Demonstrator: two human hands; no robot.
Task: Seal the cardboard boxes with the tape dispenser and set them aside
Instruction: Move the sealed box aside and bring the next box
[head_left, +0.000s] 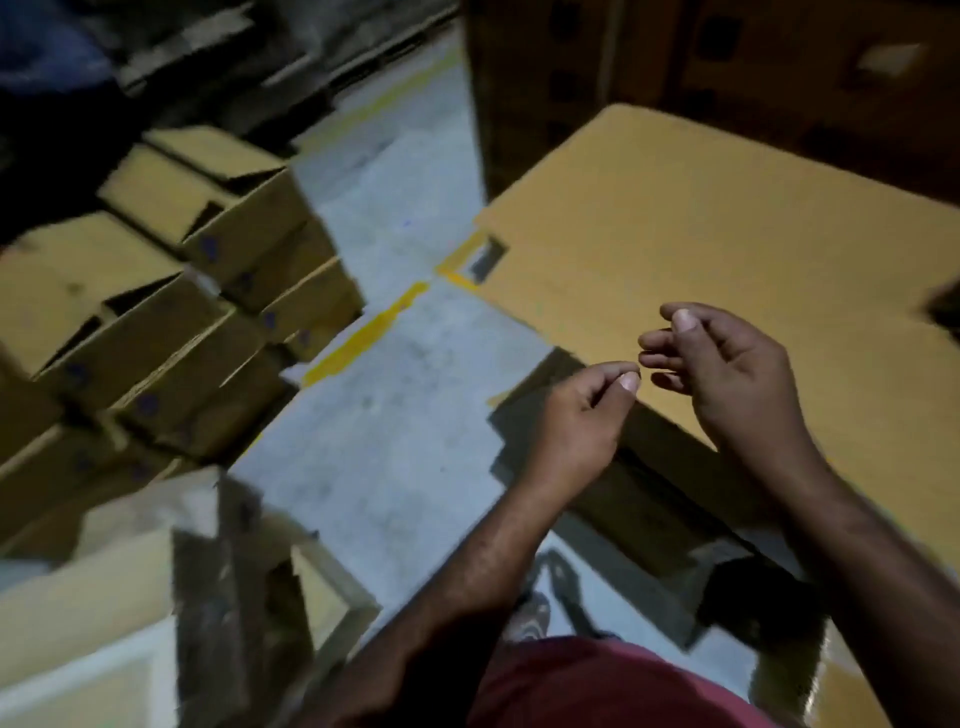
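While poised above cardboard box (675, 218), likely pre-seal: left hand (576, 410) fingers pinched, nothing visible; right hand (727, 374) slack, empty.

Warehouse packing floor, dim.
Cardboard boxes (197, 291) stacked in rows on the left, taller cartons (675, 62) walled up at the back. Bare concrete floor (405, 441) with yellow painted lines (363, 332); large flat cardboard sheet (727, 249) laid out right.
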